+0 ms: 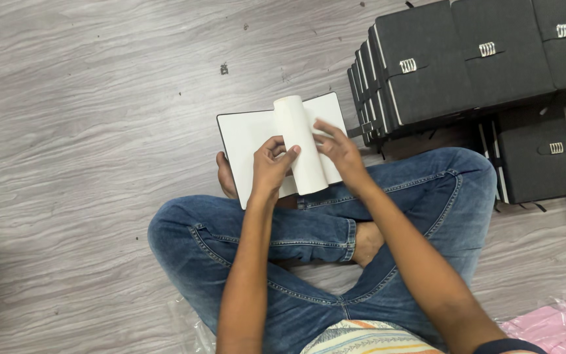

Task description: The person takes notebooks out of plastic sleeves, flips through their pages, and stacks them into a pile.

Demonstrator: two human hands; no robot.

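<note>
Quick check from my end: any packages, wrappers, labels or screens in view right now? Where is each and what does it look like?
Clear plastic wrap: on the floor by the left knee, crinkled, transparent.
Pink plastic packaging: bottom right corner, crumpled sheet under clear film.
Labels, signs, screens: none visible; the dark grey notebooks stacked top right show only small metal clasps.

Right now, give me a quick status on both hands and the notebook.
Left hand and right hand both gripping the bowed block of white pages. Open notebook resting on the crossed legs. Stacks of dark notebooks close on the right.
</note>
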